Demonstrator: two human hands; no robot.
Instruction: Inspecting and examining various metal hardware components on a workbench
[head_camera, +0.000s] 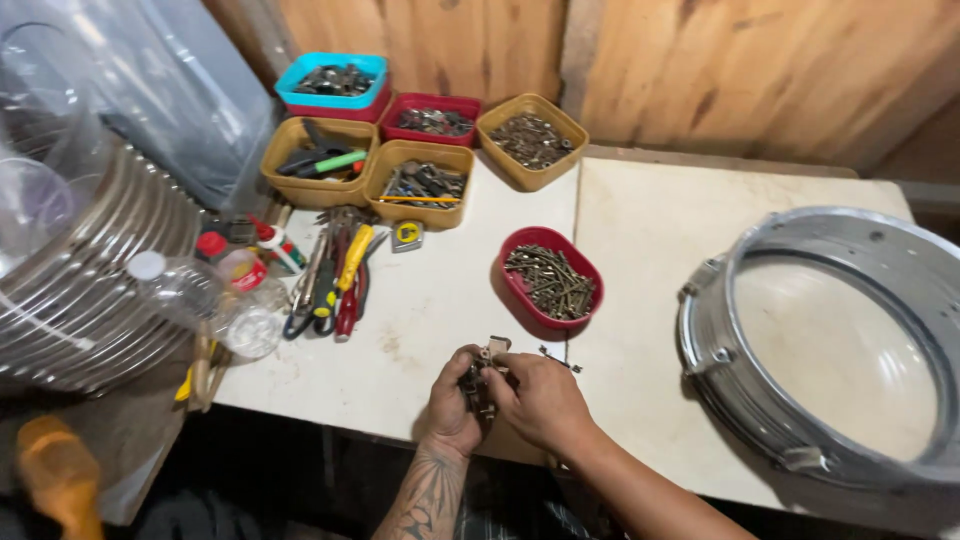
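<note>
Small dark metal bracket (483, 378) held upright over near table (420, 310) edge, long axis vertical. Left hand (453, 398) wraps it, fingers curled shut; right hand (540, 400) fingers pinch its top. Red oval tray of screws (550, 280) just beyond.

I stand at my white table (640, 230), its top made of two slabs that meet along a seam, both a bit stained. Behind it runs a wall (700, 70) of warm brown wooden boards, and clear plastic sheeting (150, 90) hangs at the far left corner. The light falls soft and even on the top, while under the table's near edge it is too dark for me to make out the floor.
</note>
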